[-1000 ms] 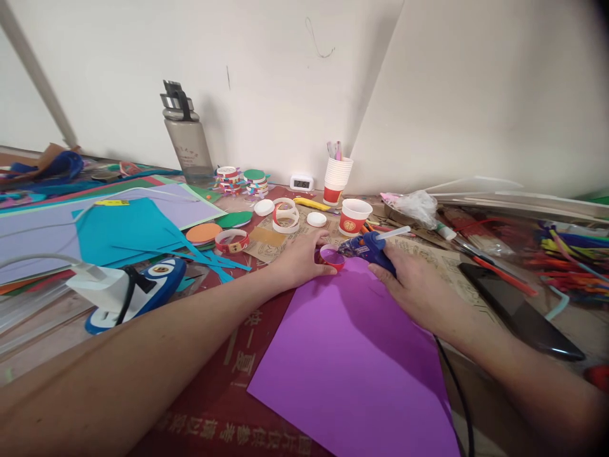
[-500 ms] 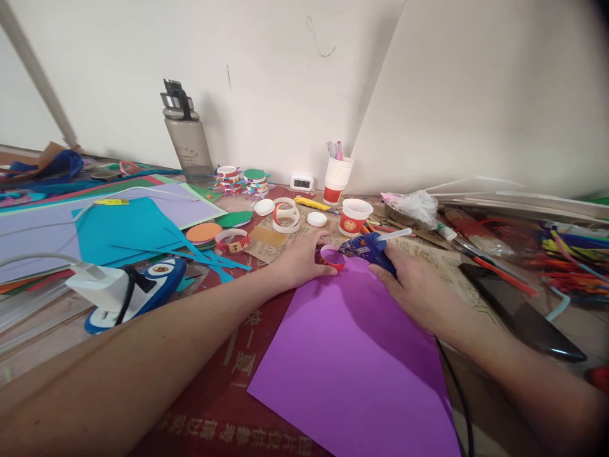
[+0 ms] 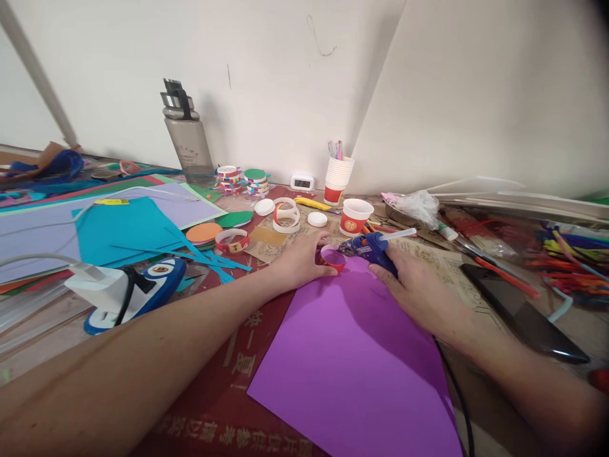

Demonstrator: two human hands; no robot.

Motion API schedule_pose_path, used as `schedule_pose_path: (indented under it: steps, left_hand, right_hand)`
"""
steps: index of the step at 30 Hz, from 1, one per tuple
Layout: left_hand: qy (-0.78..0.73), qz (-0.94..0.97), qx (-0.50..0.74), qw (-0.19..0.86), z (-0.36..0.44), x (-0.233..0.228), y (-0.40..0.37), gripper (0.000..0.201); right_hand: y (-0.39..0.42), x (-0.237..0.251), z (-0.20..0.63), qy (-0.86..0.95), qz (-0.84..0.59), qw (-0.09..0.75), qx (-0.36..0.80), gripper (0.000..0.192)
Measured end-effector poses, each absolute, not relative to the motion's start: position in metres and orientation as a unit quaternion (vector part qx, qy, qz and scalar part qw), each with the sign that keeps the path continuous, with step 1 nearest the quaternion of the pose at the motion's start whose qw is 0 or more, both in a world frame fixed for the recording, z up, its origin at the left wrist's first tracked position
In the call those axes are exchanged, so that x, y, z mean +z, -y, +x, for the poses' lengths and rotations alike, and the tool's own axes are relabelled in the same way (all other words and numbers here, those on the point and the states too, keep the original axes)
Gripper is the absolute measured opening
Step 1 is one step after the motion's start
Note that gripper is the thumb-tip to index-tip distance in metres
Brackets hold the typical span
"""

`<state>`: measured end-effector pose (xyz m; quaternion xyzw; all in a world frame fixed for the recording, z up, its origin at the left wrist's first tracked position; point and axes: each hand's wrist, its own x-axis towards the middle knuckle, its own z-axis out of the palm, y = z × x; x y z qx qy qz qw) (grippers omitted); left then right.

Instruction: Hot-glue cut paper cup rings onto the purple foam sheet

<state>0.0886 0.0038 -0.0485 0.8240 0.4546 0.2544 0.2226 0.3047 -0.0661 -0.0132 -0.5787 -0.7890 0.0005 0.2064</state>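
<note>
Both hands are occupied: the left hand [image 3: 301, 260] grips a red ring [image 3: 334, 267], the right hand [image 3: 417, 285] a blue glue gun [image 3: 375, 252].
Nearest, a purple sheet [image 3: 352, 355] lies flat on the red-covered bench [image 3: 204, 388]; the ring sits at its far end, left fingers and thumb curled around one side. The gun's nozzle points at the rim, whether touching is too small to tell, and a clear glue stick [image 3: 398, 235] juts from its rear. Beyond stand an upright paper cup [image 3: 352, 223] and, further left, paper rings [image 3: 287, 229]. Farther back, stacked cups [image 3: 334, 192] hold pens beside a small clock [image 3: 302, 183]; behind rises a white wall [image 3: 266, 76].
</note>
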Motion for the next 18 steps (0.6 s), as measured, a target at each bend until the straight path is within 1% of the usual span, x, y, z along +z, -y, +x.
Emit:
schedule_pose_path:
  steps: [4, 6, 8, 10, 14, 16, 18]
  left_hand:
    - [-0.465, 0.812, 0.256, 0.24, 0.088, -0.0455, -0.0003, 0.077]
    - [-0.471, 0.808, 0.26, 0.24, 0.0875, -0.0457, 0.0007, 0.078]
    - [-0.479, 0.802, 0.268, 0.234, 0.0868, -0.0471, 0.0008, 0.076]
    - [-0.497, 0.789, 0.28, 0.228, 0.0861, -0.0489, 0.0005, 0.069]
    - [-0.533, 0.764, 0.293, 0.216, 0.0841, -0.0503, 0.0016, 0.055]
    - [-0.536, 0.762, 0.294, 0.211, 0.0825, -0.0484, 0.0035, 0.054]
    - [-0.529, 0.761, 0.298, 0.23, 0.0803, -0.0447, 0.0049, 0.06]
  right_hand:
    - [0.0651, -0.0104, 0.308, 0.767, -0.582, 0.257, 0.084, 0.026]
    - [0.0633, -0.0102, 0.3093, 0.753, -0.576, 0.286, 0.139, 0.026]
    - [0.0617, -0.0101, 0.3103, 0.732, -0.58, 0.304, 0.19, 0.022]
    - [0.0611, -0.0097, 0.3104, 0.714, -0.582, 0.316, 0.229, 0.025]
    - [0.0633, -0.0069, 0.3075, 0.703, -0.578, 0.339, 0.238, 0.025]
    - [0.0652, -0.0046, 0.3056, 0.703, -0.578, 0.347, 0.227, 0.025]
    - [0.0668, -0.0026, 0.3044, 0.703, -0.575, 0.35, 0.229, 0.026]
